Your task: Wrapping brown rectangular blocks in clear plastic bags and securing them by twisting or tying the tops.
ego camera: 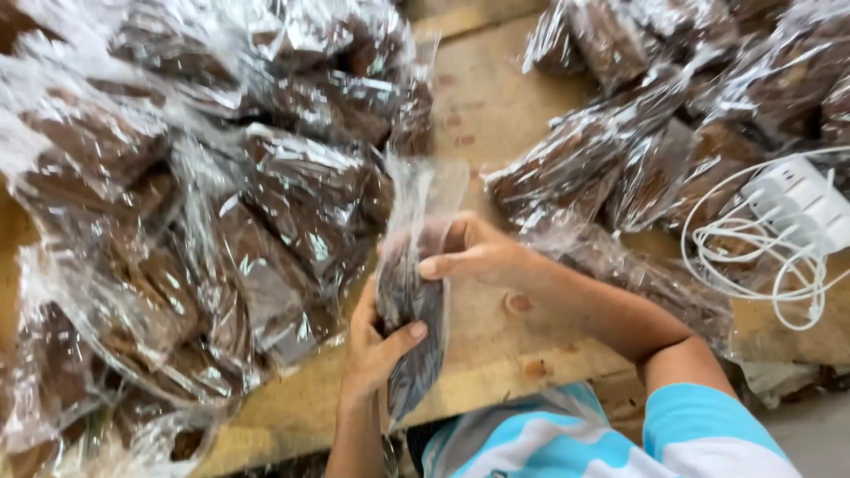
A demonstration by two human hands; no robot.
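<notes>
Gripping a clear bag (409,301) of brown pieces at frame centre, my left hand (376,341) clamps its lower part, my right hand (474,255) its top, above the wooden table (496,106).

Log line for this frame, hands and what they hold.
left hand: grips lower part of clear plastic bag of brown pieces | right hand: holds bag's upper part | bag: upright above wooden table | filled bags piled both sides

Both hands grip a clear plastic bag (409,301) of brown contents above the wooden table (487,106): left hand (376,341) low, right hand (474,255) high. Filled bags (204,195) flank it; white cables (761,252) lie right of it.
</notes>
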